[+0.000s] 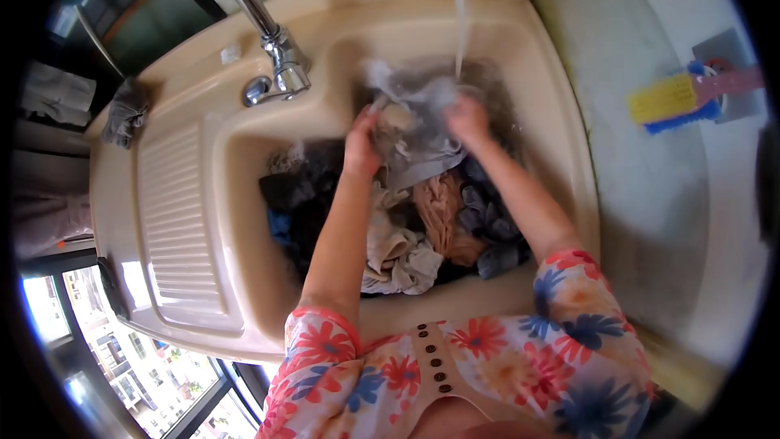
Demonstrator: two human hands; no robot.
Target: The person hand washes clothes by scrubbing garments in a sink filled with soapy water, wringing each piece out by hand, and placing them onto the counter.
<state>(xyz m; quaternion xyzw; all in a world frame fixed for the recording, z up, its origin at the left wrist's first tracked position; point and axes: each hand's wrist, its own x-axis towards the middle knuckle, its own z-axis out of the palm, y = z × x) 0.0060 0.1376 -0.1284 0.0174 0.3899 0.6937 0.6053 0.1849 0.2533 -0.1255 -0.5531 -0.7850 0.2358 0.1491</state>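
Note:
In the sink (252,276), my left hand (362,143) is closed on one side of a wet grey garment (426,164). My right hand (468,122), smeared by motion, grips its other side near the falling water stream (460,32). The garment is stretched between both hands, and its far part blurs into the splashing water. Just below it lie a beige cloth (398,248), a light-brown cloth (439,211) and dark grey clothes (487,215). Black clothes (305,203) fill the left of the basin, partly hidden by my left forearm.
A chrome tap (284,65) stands at the back left, beside the ribbed drainboard (179,219). A grey cloth (126,112) hangs over the far left edge. A yellow-and-blue brush (666,104) is at the right wall. Windows show at lower left.

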